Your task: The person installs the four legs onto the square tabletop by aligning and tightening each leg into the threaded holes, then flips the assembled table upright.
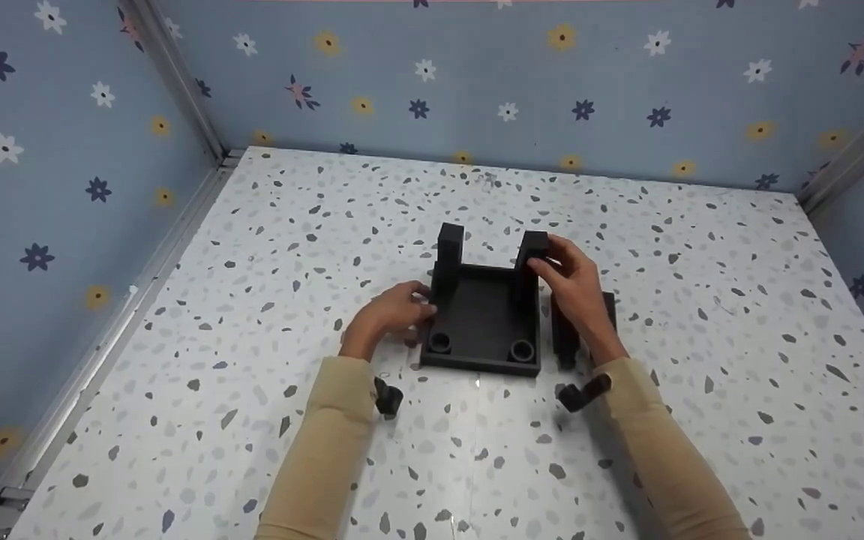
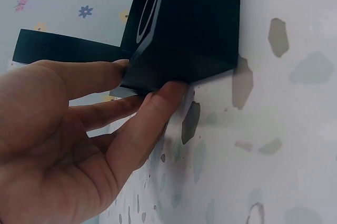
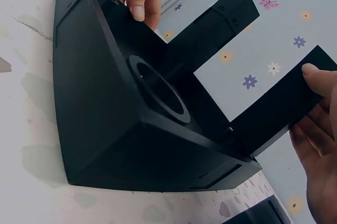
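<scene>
A black rectangular base with raised walls (image 1: 481, 319) lies on the table, with a round socket (image 1: 522, 350) at each near corner. Black square legs stand upright at its far corners, the left leg (image 1: 450, 251) and the right leg (image 1: 534, 241). My right hand (image 1: 576, 285) grips the right leg near its top, thumb on one face and fingers behind. At the base's left wall, my left hand (image 1: 391, 309) holds the edge between thumb and fingers. The left wrist view shows these fingertips against the base's side (image 2: 195, 29); some fingers are partly hidden.
Loose black pieces (image 1: 565, 337) lie right of the base, partly under my right hand and forearm. Small black wrist devices (image 1: 388, 397) sit at both cuffs. The speckled table (image 1: 312, 247) ends at flowered blue walls (image 1: 477, 67) behind and at the sides.
</scene>
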Tool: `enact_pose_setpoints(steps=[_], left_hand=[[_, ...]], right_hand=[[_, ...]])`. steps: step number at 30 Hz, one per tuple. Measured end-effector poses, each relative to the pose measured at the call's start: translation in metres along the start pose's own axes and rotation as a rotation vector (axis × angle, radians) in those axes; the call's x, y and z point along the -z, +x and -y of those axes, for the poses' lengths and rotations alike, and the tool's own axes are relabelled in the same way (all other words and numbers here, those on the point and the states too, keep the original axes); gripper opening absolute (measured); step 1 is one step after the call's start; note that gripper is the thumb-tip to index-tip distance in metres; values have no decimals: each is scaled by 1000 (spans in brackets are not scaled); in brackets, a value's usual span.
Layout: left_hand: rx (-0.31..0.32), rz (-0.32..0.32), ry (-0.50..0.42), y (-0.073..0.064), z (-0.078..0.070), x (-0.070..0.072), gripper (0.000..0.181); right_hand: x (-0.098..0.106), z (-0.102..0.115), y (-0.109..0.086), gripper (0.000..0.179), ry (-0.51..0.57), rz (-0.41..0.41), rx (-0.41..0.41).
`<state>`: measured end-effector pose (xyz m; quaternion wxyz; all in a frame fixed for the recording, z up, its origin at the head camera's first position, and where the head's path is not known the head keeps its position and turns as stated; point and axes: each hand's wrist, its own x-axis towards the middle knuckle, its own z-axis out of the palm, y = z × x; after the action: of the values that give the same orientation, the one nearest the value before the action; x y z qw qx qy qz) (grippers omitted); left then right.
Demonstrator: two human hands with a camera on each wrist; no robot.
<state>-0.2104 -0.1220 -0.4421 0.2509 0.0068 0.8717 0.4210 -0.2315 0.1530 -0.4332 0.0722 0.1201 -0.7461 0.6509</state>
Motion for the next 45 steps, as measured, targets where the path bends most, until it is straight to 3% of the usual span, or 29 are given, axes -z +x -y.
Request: enact_pose_setpoints(steps=[6, 16, 26, 35, 45], left_hand=[[-2, -8, 16, 0, 0, 0, 44], [11, 4, -22, 0, 0, 1, 42], [8, 0, 9, -1, 0, 1, 42], [46, -1, 10, -1, -3, 3, 42], [-16, -13, 50, -1, -1, 1, 44]], right_hand=[[-3, 6, -2, 41, 14, -38, 6], [-12, 14, -7, 38, -134, -114, 51], [-20, 13, -7, 34, -180, -170, 136], [-23, 14, -7, 35, -216, -194, 180], [-22, 12, -11, 39, -248, -197, 178]])
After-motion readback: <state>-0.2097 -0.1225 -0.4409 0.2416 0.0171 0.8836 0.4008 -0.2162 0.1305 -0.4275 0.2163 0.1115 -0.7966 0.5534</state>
